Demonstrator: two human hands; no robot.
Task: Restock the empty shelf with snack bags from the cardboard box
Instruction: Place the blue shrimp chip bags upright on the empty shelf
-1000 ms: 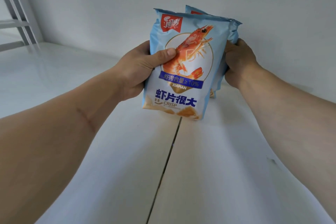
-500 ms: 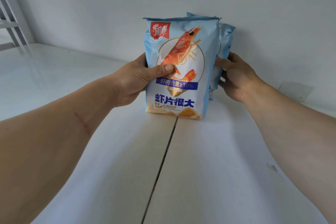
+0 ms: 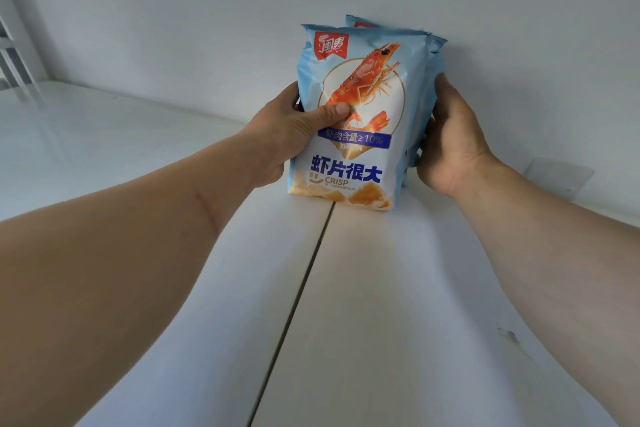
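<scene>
Prawn-cracker snack bags (image 3: 360,121): pale blue and white packets, red logo top left, prawn picture on the face, "CRISP" near the foot. I count at least two, one standing in front and at least one more directly behind it (image 3: 433,55), of which only a top corner and right edge show. Location: upright on the white shelf (image 3: 398,305), close to the white back wall (image 3: 242,10), the front bag's base touching the shelf just over the dark seam (image 3: 294,305) between two panels. Progress, as I judge it: this first small batch is set down or all but set down; the shelf to either side is bare white board, so most of the restocking remains. The cardboard box is not in view, so I cannot say how many bags are left. Left hand (image 3: 287,135): arm reached forward, thumb pressed across the front bag's face below the prawn, fingers hidden behind the packet, so it grips the front bag. Right hand (image 3: 450,142): arm extended, palm against the right edge of the bags, fingers curled round behind them, holding the stack square. A grey shelf upright (image 3: 14,55) stands at far left.
</scene>
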